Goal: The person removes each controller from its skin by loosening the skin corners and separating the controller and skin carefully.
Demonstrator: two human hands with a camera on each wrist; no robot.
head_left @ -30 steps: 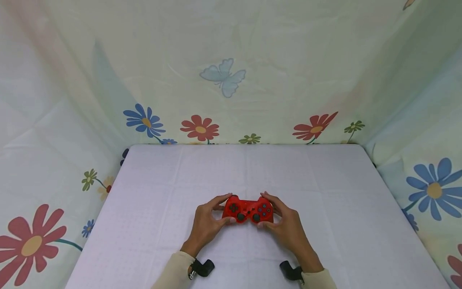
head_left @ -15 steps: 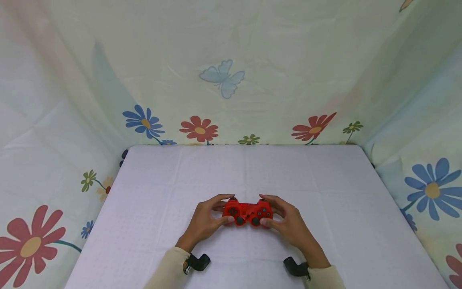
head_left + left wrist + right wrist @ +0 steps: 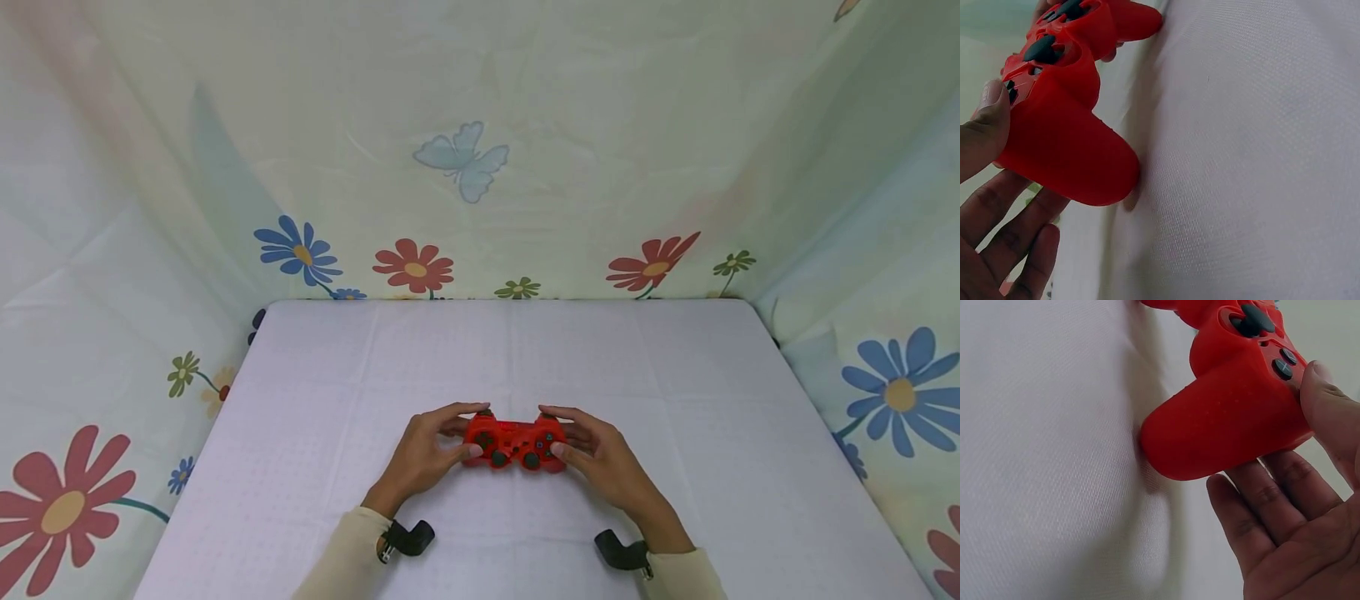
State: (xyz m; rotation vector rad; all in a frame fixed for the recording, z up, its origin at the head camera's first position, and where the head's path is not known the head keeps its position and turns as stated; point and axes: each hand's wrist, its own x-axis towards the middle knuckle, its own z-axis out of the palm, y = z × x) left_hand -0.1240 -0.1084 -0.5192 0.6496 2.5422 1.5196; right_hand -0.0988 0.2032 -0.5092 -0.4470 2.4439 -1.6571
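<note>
A red game controller [image 3: 514, 443] with dark thumbsticks and buttons is held between both hands near the middle of the table. My left hand [image 3: 424, 454] grips its left end, thumb by the directional pad and index finger along the top shoulder. On the other end my right hand [image 3: 609, 467] has its thumb beside the face buttons, with the index finger at the shoulder. In the left wrist view the controller's handle [image 3: 1079, 153] points down close to the cloth. The right wrist view shows fingers under the other handle [image 3: 1210, 428], partly hidden behind it.
A white cloth [image 3: 517, 358] covers the table. Curtains [image 3: 570, 125] printed with flowers and a butterfly hang behind it and at both sides. Each wrist bears a small black camera mount [image 3: 411, 539].
The controller has tipped slightly, its shoulder buttons showing more. Both wrists have spread outward a little, and the right thumb has shifted up and right toward the face buttons.
</note>
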